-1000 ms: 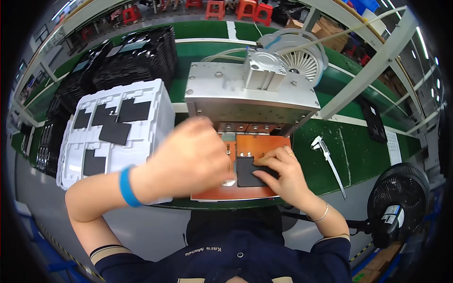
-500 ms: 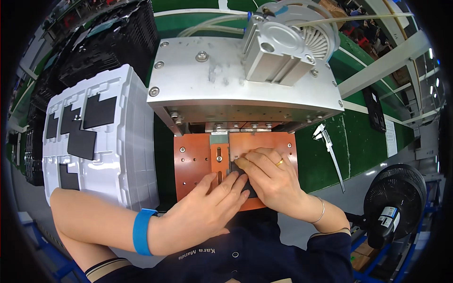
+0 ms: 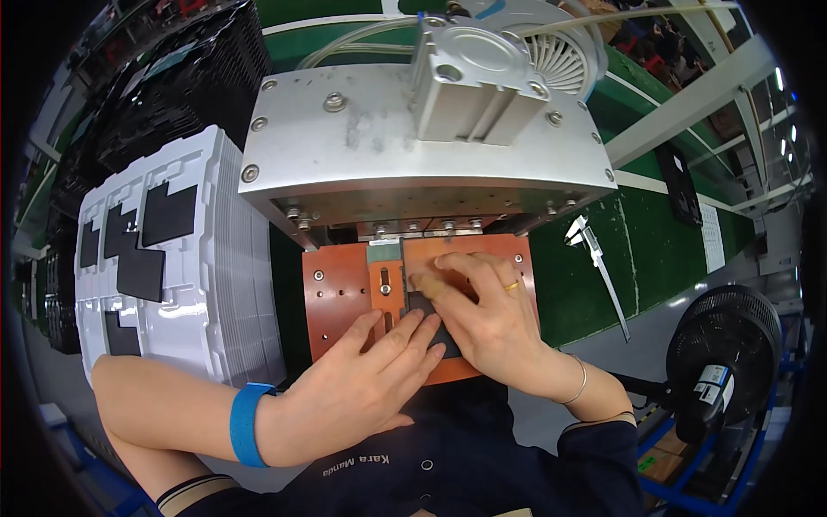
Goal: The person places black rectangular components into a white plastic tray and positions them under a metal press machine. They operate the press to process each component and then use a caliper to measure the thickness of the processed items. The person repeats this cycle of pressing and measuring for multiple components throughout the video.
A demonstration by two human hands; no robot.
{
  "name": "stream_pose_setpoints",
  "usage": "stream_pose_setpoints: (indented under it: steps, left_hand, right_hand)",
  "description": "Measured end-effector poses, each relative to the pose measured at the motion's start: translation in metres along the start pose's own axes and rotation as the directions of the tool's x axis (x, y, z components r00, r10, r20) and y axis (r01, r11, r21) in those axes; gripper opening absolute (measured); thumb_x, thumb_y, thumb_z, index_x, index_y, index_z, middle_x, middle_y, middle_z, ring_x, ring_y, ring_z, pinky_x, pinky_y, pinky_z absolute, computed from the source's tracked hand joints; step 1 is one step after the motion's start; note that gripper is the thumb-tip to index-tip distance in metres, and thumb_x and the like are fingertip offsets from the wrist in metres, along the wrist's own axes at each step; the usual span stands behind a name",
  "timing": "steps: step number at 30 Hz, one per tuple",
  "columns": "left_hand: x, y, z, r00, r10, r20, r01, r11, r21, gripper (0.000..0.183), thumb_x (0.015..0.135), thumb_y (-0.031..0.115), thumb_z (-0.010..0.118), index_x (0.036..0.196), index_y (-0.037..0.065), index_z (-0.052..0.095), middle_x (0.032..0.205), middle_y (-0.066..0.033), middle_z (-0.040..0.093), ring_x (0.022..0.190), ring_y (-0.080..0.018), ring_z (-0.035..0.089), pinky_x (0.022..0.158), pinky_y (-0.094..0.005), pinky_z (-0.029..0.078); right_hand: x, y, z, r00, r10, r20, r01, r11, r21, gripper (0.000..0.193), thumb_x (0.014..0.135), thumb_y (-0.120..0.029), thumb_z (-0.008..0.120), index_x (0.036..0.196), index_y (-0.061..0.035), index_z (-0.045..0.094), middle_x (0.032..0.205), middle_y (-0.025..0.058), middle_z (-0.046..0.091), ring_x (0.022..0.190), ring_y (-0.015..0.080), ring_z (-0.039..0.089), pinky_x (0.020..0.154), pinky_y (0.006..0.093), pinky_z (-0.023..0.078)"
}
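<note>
A flat black sheet (image 3: 445, 342) lies on the orange base plate (image 3: 336, 297) of a metal press (image 3: 336, 142), its edge beside an orange slotted stop block (image 3: 387, 276). My left hand (image 3: 366, 375) rests low over the plate; its fingers lie stretched across the block and onto the sheet's left part. My right hand (image 3: 491, 323) arches over the sheet's right side. Its thumb and forefinger are apart, with fingertips near the sheet's far edge and the block. I see nothing between them, though the palm covers part of the sheet.
At left stands a stack of white trays (image 3: 185, 276), with black cut sheets (image 3: 140, 274) on top. Black trays (image 3: 185, 95) are piled behind. On the green table to the right lies a caliper (image 3: 600, 267). A black fan (image 3: 722, 362) stands at lower right.
My right hand's fingers have lifted and spread from the sheet, and its fingertips sit nearer the block. My left hand stays nearly still on the sheet. The whole view has shifted slightly.
</note>
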State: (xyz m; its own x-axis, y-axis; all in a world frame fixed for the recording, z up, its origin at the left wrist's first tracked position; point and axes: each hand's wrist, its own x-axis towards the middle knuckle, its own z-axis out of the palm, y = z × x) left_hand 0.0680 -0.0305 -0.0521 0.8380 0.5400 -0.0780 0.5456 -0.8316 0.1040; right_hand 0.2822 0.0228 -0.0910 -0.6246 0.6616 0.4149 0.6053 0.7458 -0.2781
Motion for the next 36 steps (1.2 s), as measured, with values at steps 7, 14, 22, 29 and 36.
stream_pose_setpoints:
  steps: [7, 14, 22, 29, 36]
  left_hand:
    - [-0.003, 0.001, -0.003, 0.999, -0.035, -0.024, 0.033, 0.996, -0.079, 0.078, 0.083, 0.057, 0.063, 0.136, 0.001, 0.052, 0.144, -0.0222, 0.045, 0.137, -0.0347, 0.04, 0.108, -0.0502, 0.037]
    - [0.003, -0.016, -0.007, 0.985, -0.153, -0.082, 0.143, 0.983, -0.111, 0.081, 0.081, 0.06, 0.064, 0.135, 0.001, 0.052, 0.145, -0.0221, 0.044, 0.138, -0.0359, 0.039, 0.109, -0.052, 0.034]
    - [0.009, -0.03, -0.003, 0.982, -0.177, -0.06, 0.167, 0.976, -0.143, 0.078, 0.081, 0.058, 0.067, 0.138, 0.007, 0.052, 0.147, -0.0221, 0.042, 0.137, -0.0414, 0.038, 0.107, -0.0543, 0.038]
    - [0.01, -0.029, -0.004, 0.982, -0.186, -0.025, 0.178, 0.967, -0.183, 0.079, 0.08, 0.057, 0.068, 0.139, 0.008, 0.051, 0.148, -0.0217, 0.04, 0.138, -0.0412, 0.036, 0.105, -0.0541, 0.041]
    - [0.01, -0.029, -0.005, 0.98, -0.198, -0.003, 0.194, 0.961, -0.196, 0.076, 0.079, 0.057, 0.069, 0.141, 0.018, 0.051, 0.149, -0.0204, 0.04, 0.14, -0.0404, 0.035, 0.104, -0.0538, 0.042]
  right_hand:
    - [-0.038, -0.008, -0.026, 0.992, 0.089, 0.091, -0.103, 0.983, 0.153, 0.038, 0.077, -0.021, 0.078, 0.109, -0.004, 0.067, 0.119, 0.0116, 0.06, 0.111, 0.03, 0.056, 0.091, 0.0393, 0.047]
    - [-0.01, 0.018, -0.016, 0.999, 0.028, 0.043, -0.036, 0.98, 0.195, 0.033, 0.075, -0.018, 0.079, 0.103, -0.0039, 0.068, 0.116, 0.0107, 0.063, 0.103, 0.0296, 0.059, 0.088, 0.0389, 0.049]
    - [-0.002, 0.03, -0.01, 0.999, 0.033, 0.018, -0.037, 0.97, 0.239, 0.031, 0.073, -0.018, 0.081, 0.098, -0.0035, 0.07, 0.113, 0.0105, 0.065, 0.102, 0.0292, 0.059, 0.088, 0.0376, 0.049]
    - [0.002, 0.032, -0.012, 0.998, 0.026, 0.052, -0.039, 0.965, 0.26, 0.032, 0.07, -0.019, 0.083, 0.096, -0.0039, 0.069, 0.113, 0.0101, 0.065, 0.102, 0.0282, 0.059, 0.087, 0.0372, 0.05]
    - [0.003, 0.034, -0.013, 0.997, 0.023, 0.071, -0.042, 0.961, 0.274, 0.031, 0.07, -0.019, 0.083, 0.094, -0.0049, 0.069, 0.113, 0.0096, 0.065, 0.1, 0.0285, 0.059, 0.085, 0.0371, 0.05]
